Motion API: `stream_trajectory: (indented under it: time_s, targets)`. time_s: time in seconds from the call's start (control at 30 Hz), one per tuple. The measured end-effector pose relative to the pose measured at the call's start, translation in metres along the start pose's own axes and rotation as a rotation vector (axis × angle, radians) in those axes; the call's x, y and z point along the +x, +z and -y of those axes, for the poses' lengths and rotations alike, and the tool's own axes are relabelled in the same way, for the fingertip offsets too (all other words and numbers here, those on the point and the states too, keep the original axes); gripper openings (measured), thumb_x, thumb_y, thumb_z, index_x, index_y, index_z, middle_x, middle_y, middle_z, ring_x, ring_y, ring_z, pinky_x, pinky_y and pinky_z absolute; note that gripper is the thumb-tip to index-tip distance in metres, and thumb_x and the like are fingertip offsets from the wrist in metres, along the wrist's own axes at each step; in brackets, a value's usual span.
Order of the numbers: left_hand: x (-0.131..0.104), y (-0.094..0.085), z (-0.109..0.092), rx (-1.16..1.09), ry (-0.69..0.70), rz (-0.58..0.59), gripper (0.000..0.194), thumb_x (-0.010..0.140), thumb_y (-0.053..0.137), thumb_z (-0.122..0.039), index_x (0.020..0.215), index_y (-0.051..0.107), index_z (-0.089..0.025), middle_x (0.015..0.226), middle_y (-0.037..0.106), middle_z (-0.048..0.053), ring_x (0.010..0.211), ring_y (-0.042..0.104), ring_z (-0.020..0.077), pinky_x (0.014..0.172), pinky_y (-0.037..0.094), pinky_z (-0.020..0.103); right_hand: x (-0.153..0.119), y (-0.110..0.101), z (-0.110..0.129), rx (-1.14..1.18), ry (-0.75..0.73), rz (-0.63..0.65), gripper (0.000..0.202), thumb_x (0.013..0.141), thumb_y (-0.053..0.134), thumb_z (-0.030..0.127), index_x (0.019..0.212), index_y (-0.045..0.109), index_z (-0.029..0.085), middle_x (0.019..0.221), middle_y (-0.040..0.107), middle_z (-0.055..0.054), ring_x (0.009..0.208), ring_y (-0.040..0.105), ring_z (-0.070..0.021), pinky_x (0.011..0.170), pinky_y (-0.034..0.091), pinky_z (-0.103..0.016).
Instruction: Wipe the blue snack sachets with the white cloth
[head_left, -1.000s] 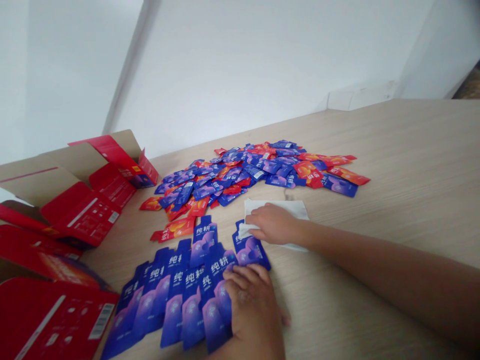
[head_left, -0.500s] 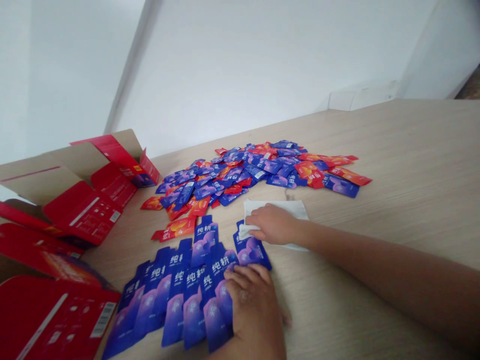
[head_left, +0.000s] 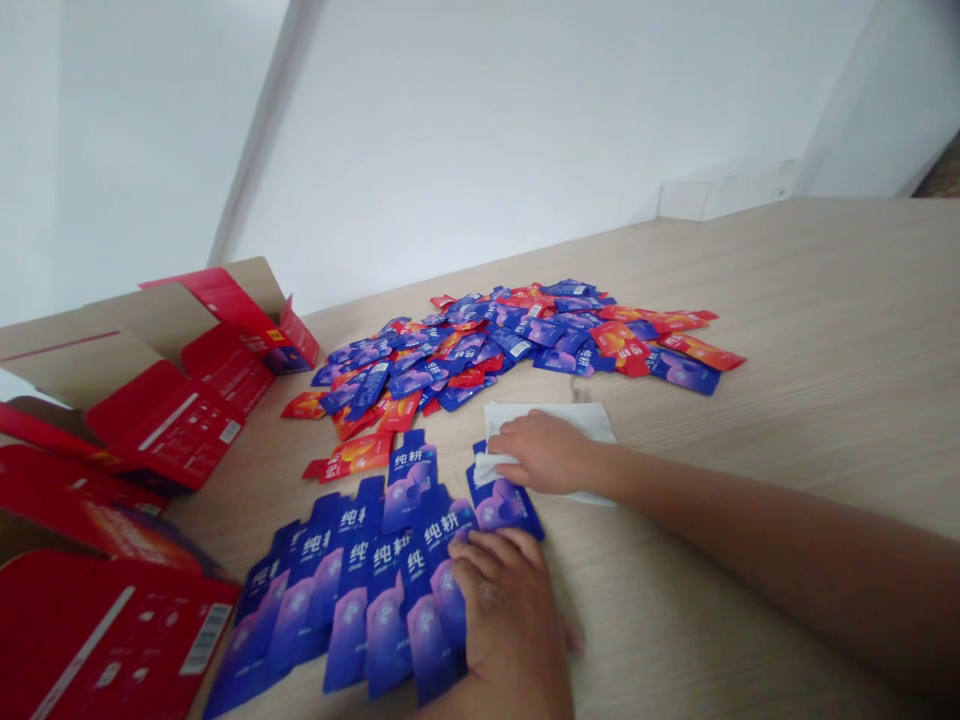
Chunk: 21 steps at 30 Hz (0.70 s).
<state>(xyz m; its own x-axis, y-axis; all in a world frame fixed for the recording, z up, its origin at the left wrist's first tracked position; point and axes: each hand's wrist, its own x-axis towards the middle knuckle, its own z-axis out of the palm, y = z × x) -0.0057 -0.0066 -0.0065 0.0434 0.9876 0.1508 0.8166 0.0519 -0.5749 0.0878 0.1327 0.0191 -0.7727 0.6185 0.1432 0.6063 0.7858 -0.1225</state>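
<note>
My right hand (head_left: 551,450) presses a folded white cloth (head_left: 596,420) against a blue-purple sachet (head_left: 514,510), its fingers bent over the cloth's left part. The cloth covers the sachet's upper end. Just below, my left hand (head_left: 506,600) lies over the lower end of that sachet and the right edge of a row of blue-purple sachets (head_left: 386,610). Its fingers are laid down on them and its thumb sticks out to the right. The row overlaps like a fan, with printed fronts up. One sachet (head_left: 409,480) pokes out above the others.
Behind my hands spreads a loose heap of blue and orange-red sachets (head_left: 487,345) on the wooden table (head_left: 787,400). Several red cartons with raised flaps (head_left: 161,425) stand along the left. A white box (head_left: 682,200) sits by the wall at the back right.
My right hand and the cloth have shifted very slightly down and left over the sachet. My left hand stays where it was.
</note>
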Motion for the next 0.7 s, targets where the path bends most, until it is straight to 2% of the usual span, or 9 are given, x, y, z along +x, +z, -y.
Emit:
stream_trajectory:
  time_s: [0.13, 0.23, 0.3, 0.37, 0.57, 0.7]
  targets:
    - [0.001, 0.0, 0.0, -0.016, 0.018, 0.037, 0.067, 0.054, 0.072, -0.047, 0.107, 0.062, -0.008, 0.109, 0.064, 0.028, 0.101, 0.058, 0.0448, 0.078, 0.045, 0.048, -0.002, -0.006, -0.006, 0.001, 0.034, -0.054, 0.025, 0.089, 0.046, 0.037, 0.1, 0.059, 0.018, 0.094, 0.064, -0.008, 0.087, 0.058, -0.0228, 0.076, 0.035, -0.034]
    - [0.0, 0.002, 0.0, -0.002, 0.029, 0.046, 0.057, 0.063, 0.065, -0.042, 0.108, 0.061, -0.007, 0.11, 0.063, 0.028, 0.101, 0.058, 0.0435, 0.079, 0.044, 0.049, -0.003, -0.006, 0.002, 0.023, -0.091, -0.086, 0.026, 0.089, 0.045, 0.037, 0.098, 0.059, 0.018, 0.093, 0.063, -0.008, 0.088, 0.056, -0.0221, 0.078, 0.034, -0.035]
    - [0.0, 0.003, -0.001, 0.009, 0.02, 0.03, 0.047, 0.07, 0.06, -0.038, 0.106, 0.062, -0.007, 0.109, 0.064, 0.028, 0.1, 0.059, 0.0422, 0.079, 0.044, 0.049, -0.003, -0.004, 0.009, 0.027, -0.182, -0.045, 0.026, 0.088, 0.047, 0.038, 0.099, 0.059, 0.018, 0.093, 0.063, -0.008, 0.087, 0.055, -0.0219, 0.077, 0.034, -0.035]
    - [0.0, 0.004, -0.001, 0.02, 0.015, 0.003, 0.046, 0.072, 0.059, -0.038, 0.105, 0.063, -0.007, 0.107, 0.064, 0.028, 0.099, 0.06, 0.0419, 0.079, 0.045, 0.047, -0.002, 0.0, 0.012, 0.026, -0.201, -0.007, 0.025, 0.087, 0.049, 0.038, 0.1, 0.059, 0.019, 0.093, 0.063, -0.008, 0.087, 0.056, -0.022, 0.076, 0.035, -0.034]
    - [-0.001, 0.003, -0.001, 0.0, 0.012, -0.007, 0.066, 0.055, 0.071, -0.051, 0.105, 0.063, -0.009, 0.106, 0.065, 0.027, 0.099, 0.059, 0.0438, 0.079, 0.044, 0.047, -0.001, -0.002, -0.003, -0.006, -0.011, -0.006, 0.024, 0.088, 0.047, 0.036, 0.099, 0.06, 0.019, 0.093, 0.064, -0.008, 0.085, 0.058, -0.022, 0.074, 0.035, -0.033]
    - [0.0, 0.002, 0.0, -0.018, 0.01, 0.016, 0.072, 0.05, 0.074, -0.051, 0.106, 0.063, -0.009, 0.108, 0.064, 0.027, 0.101, 0.058, 0.0445, 0.081, 0.043, 0.048, -0.003, -0.008, 0.001, 0.001, -0.032, -0.04, 0.024, 0.09, 0.046, 0.037, 0.095, 0.06, 0.018, 0.093, 0.064, -0.008, 0.086, 0.057, -0.0215, 0.076, 0.035, -0.034]
